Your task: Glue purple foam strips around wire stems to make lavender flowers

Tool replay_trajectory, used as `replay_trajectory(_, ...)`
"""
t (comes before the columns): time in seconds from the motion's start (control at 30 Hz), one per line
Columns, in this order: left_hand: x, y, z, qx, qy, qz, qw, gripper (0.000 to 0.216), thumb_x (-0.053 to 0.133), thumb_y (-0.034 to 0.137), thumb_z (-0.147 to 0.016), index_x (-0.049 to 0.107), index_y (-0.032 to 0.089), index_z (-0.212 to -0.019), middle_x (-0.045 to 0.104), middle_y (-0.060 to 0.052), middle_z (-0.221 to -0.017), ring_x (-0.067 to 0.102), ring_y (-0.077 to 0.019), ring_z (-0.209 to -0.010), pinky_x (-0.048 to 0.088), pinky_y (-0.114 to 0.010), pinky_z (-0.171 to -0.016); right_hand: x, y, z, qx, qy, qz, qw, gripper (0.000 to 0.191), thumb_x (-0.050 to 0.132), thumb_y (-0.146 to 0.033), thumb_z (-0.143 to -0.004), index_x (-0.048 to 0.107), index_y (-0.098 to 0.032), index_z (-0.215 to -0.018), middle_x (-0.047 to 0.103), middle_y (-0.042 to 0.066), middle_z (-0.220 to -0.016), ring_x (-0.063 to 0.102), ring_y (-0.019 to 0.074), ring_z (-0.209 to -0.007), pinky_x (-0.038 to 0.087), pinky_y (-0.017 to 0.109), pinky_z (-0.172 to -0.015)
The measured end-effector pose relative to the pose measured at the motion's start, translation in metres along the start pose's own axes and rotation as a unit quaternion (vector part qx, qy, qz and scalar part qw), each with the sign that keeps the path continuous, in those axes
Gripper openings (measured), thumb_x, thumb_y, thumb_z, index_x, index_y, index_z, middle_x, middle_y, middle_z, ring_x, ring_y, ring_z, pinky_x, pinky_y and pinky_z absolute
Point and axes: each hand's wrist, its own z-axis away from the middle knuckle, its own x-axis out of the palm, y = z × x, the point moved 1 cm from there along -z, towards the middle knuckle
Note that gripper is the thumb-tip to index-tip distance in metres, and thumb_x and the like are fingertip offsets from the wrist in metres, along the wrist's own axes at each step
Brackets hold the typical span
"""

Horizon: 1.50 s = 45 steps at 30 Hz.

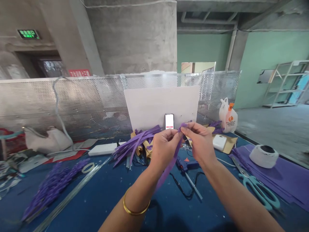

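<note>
Both my hands are raised above a blue table (pixel 101 193) and pinch one long purple paper strip (pixel 169 167). My left hand (pixel 165 146), with a gold bangle on its wrist, is closed round the strip's upper part. My right hand (pixel 199 141) pinches the strip's top end between thumb and fingers. The strip's tail hangs down between my forearms. Behind my hands lies a heap of purple strips (pixel 135 143), and a blue glue gun (pixel 184 164) lies under my right hand.
Teal scissors (pixel 258 187), purple sheets (pixel 285 180) and a white tape roll (pixel 264 155) lie at the right. A bundle of purple sprigs (pixel 51 187) and thin wires (pixel 72 193) lie at the left. A phone (pixel 169 121) leans on a white board before a perforated metal screen (pixel 72 103).
</note>
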Motion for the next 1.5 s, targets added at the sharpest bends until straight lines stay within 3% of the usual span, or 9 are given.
replay_trajectory(0.33, -0.002, -0.004, -0.001, -0.003, -0.029, -0.002, 1.000, 0.023, 0.063, 0.036, -0.079, 0.065, 0.015, -0.071, 0.065, -0.003, -0.063, 0.056, -0.0114, -0.056, 0.043, -0.022, -0.052, -0.001, 0.002, 0.001, -0.009, 0.012, 0.008, 1.000, 0.011, 0.071, -0.030, -0.069, 0.068, -0.019, -0.069, 0.062, 0.000, -0.066, 0.053, 0.0119, -0.064, 0.043, 0.024, -0.057)
replay_trajectory(0.57, -0.003, -0.010, -0.004, -0.004, -0.071, -0.018, 0.997, 0.026, 0.063, 0.039, -0.078, 0.066, 0.015, -0.071, 0.064, -0.003, -0.061, 0.054, -0.0107, -0.052, 0.041, -0.023, -0.050, -0.001, 0.004, -0.001, -0.001, 0.006, 0.021, 1.000, 0.010, 0.075, -0.027, -0.065, 0.068, -0.020, -0.066, 0.062, 0.000, -0.065, 0.053, 0.0119, -0.062, 0.041, 0.024, -0.053)
replay_trajectory(0.7, -0.004, -0.009, -0.006, -0.019, -0.060, -0.013, 0.998, 0.024, 0.062, 0.036, -0.078, 0.065, 0.015, -0.068, 0.064, -0.003, -0.061, 0.053, -0.0102, -0.052, 0.040, -0.022, -0.050, -0.002, 0.005, -0.003, 0.017, -0.007, 0.035, 0.999, 0.014, 0.070, -0.033, -0.070, 0.070, -0.019, -0.069, 0.064, 0.001, -0.068, 0.055, 0.0132, -0.065, 0.042, 0.024, -0.052)
replay_trajectory(0.87, -0.004, -0.007, -0.007, -0.031, -0.072, -0.008, 0.997, 0.023, 0.061, 0.036, -0.079, 0.065, 0.015, -0.070, 0.064, -0.004, -0.063, 0.054, -0.0101, -0.052, 0.040, -0.022, -0.049, -0.003, 0.006, -0.004, -0.018, 0.001, 0.053, 0.998, 0.008, 0.073, -0.027, -0.067, 0.069, -0.020, -0.067, 0.063, -0.001, -0.065, 0.055, 0.0108, -0.062, 0.043, 0.023, -0.056)
replay_trajectory(1.03, -0.005, -0.006, -0.008, -0.048, -0.057, 0.023, 0.997, 0.019, 0.062, 0.033, -0.079, 0.065, 0.016, -0.072, 0.065, -0.004, -0.065, 0.056, -0.0102, -0.052, 0.042, -0.023, -0.050, -0.006, 0.008, -0.008, 0.011, -0.033, 0.048, 0.998, 0.022, 0.064, -0.042, -0.076, 0.070, -0.021, -0.071, 0.063, 0.000, -0.065, 0.057, 0.0125, -0.063, 0.045, 0.026, -0.058)
replay_trajectory(1.17, -0.005, -0.007, -0.008, -0.043, -0.053, 0.016, 0.998, 0.021, 0.062, 0.037, -0.078, 0.066, 0.017, -0.073, 0.066, -0.005, -0.066, 0.056, -0.0101, -0.051, 0.040, -0.023, -0.047, -0.007, 0.009, -0.010, 0.005, -0.031, 0.059, 0.998, 0.014, 0.074, -0.034, -0.067, 0.068, -0.021, -0.069, 0.062, -0.001, -0.064, 0.055, 0.0114, -0.060, 0.045, 0.026, -0.056)
replay_trajectory(1.27, -0.004, -0.008, -0.009, -0.053, -0.055, 0.023, 0.997, 0.019, 0.063, 0.034, -0.078, 0.065, 0.016, -0.072, 0.066, -0.004, -0.066, 0.056, -0.0097, -0.049, 0.041, -0.023, -0.047, -0.008, 0.008, -0.011, -0.005, -0.018, 0.045, 0.999, 0.014, 0.071, -0.032, -0.071, 0.066, -0.020, -0.064, 0.059, -0.002, -0.059, 0.052, 0.0100, -0.056, 0.043, 0.025, -0.054)
replay_trajectory(1.37, -0.003, -0.009, -0.010, -0.070, -0.040, 0.037, 0.996, 0.016, 0.064, 0.031, -0.077, 0.065, 0.016, -0.071, 0.065, -0.004, -0.063, 0.055, -0.0093, -0.047, 0.042, -0.023, -0.048, -0.008, 0.007, -0.012, 0.011, -0.044, 0.049, 0.998, 0.022, 0.068, -0.039, -0.074, 0.066, -0.020, -0.062, 0.059, -0.002, -0.059, 0.053, 0.0101, -0.055, 0.045, 0.026, -0.056)
replay_trajectory(1.5, -0.004, -0.010, -0.012, -0.070, -0.029, 0.045, 0.996, 0.018, 0.064, 0.032, -0.077, 0.066, 0.016, -0.071, 0.066, -0.004, -0.064, 0.055, -0.0086, -0.046, 0.041, -0.023, -0.046, -0.007, 0.006, -0.010, 0.022, -0.081, 0.080, 0.993, 0.019, 0.072, -0.036, -0.070, 0.064, -0.020, -0.064, 0.059, -0.002, -0.058, 0.053, 0.0108, -0.054, 0.044, 0.026, -0.052)
